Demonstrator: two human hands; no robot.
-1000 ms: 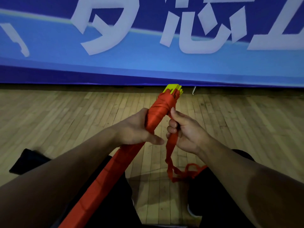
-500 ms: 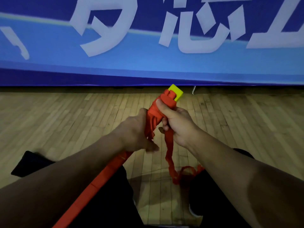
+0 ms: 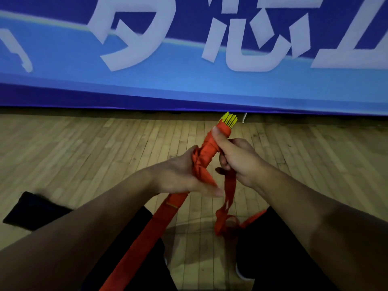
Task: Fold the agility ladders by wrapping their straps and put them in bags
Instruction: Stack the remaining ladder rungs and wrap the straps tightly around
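Observation:
The agility ladder (image 3: 210, 148) is a bundle of yellow rungs (image 3: 229, 118) wound in orange strap, slanting from my lap up towards the wall. My left hand (image 3: 182, 175) grips the bundle at its middle. My right hand (image 3: 237, 158) holds the upper end, thumb pressed along the wrapped strap near the yellow tips. A loose length of orange strap (image 3: 228, 192) hangs from under my right hand down to a small heap (image 3: 226, 224) on the floor between my knees.
A black bag (image 3: 31, 211) lies on the wooden floor at the left. A blue banner (image 3: 189, 85) with large white characters covers the wall ahead. My dark-trousered legs (image 3: 273, 248) frame the bottom of the view.
My right hand moved from the hanging strap up onto the bundle's top end, laying the strap higher. The bundle has turned, so the yellow rung ends now show as thin edges.

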